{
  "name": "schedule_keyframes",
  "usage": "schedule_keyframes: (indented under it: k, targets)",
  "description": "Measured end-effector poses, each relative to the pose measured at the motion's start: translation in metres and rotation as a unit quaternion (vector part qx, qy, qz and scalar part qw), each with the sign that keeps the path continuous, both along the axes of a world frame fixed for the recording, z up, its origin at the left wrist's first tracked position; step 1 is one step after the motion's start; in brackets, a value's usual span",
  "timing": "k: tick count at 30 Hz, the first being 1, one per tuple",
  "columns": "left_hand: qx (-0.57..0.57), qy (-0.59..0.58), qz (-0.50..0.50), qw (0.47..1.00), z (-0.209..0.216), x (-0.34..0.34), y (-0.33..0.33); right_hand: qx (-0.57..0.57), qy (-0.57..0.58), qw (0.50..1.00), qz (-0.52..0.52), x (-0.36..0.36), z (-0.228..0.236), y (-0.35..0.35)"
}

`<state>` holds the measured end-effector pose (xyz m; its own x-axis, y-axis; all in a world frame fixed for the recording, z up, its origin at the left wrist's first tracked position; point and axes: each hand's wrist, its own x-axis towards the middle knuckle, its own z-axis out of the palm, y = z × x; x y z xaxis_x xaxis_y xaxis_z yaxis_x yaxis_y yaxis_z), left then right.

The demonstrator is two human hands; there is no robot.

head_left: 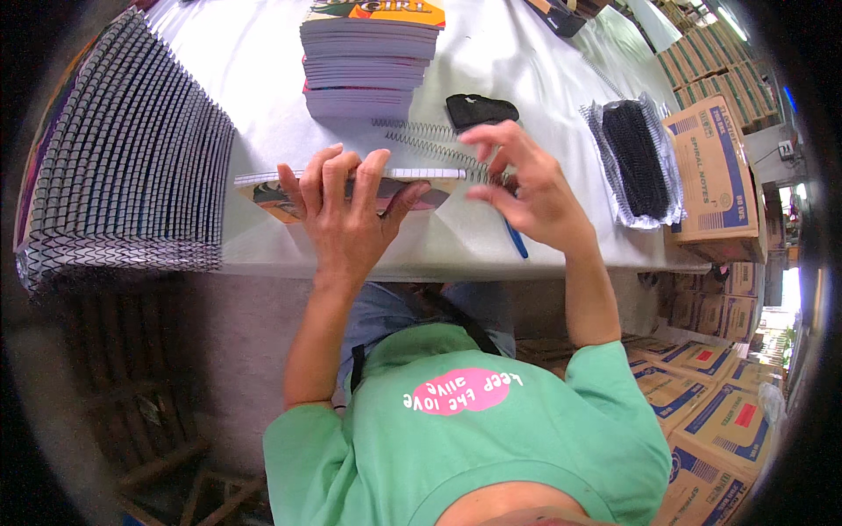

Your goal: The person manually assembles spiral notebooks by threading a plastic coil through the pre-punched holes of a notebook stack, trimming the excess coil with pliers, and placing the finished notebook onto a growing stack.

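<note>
My left hand (pixel 346 197) is closed over a notebook (pixel 423 198), which stands tilted on the table with its punched edge up. Its fingers lie over the top edge, the thumb on the printed cover. At the notebook's right end, a thin dark spiral coil (pixel 479 176) sticks out from the holes. Around that coil my right hand (pixel 539 193) is open, index finger and thumb apart; its other fingertips are partly hidden. Loose spiral coils (pixel 412 130) lie just behind the notebook.
Bound notebooks (pixel 132 149) are stacked at left; an unbound stack (pixel 368 74) stands at the back. A black pouch (pixel 481 111) and a blue pen-like tool (pixel 516 238) lie nearby. To the right are a wrapped bundle of black coils (pixel 636 158) and cardboard boxes (pixel 715 171).
</note>
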<state>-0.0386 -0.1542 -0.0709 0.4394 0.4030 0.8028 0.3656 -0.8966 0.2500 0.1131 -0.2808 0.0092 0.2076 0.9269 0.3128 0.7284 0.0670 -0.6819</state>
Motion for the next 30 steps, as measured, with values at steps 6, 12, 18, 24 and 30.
schedule_keyframes:
  k: [6,12,18,24,30]
  targets:
    - [-0.016,-0.015,-0.020,1.000,0.002,-0.003,0.002,-0.254,0.109,0.959,0.062,0.019,0.008,0.003]
    - [-0.055,-0.013,-0.104,0.993,0.007,-0.010,0.009,-0.201,0.091,0.967,0.128,0.101,-0.030,0.036]
    - [-0.058,-0.013,-0.126,0.990,-0.001,-0.014,0.004,-0.139,-0.204,0.969,-0.029,0.160,-0.099,0.028]
    - [-0.079,-0.009,-0.065,0.995,0.008,-0.003,-0.014,-0.048,0.153,0.970,-0.182,0.148,-0.100,0.029]
    - [-0.085,-0.011,-0.065,0.994,0.010,-0.004,-0.013,0.043,0.386,0.874,0.292,0.061,-0.058,0.016]
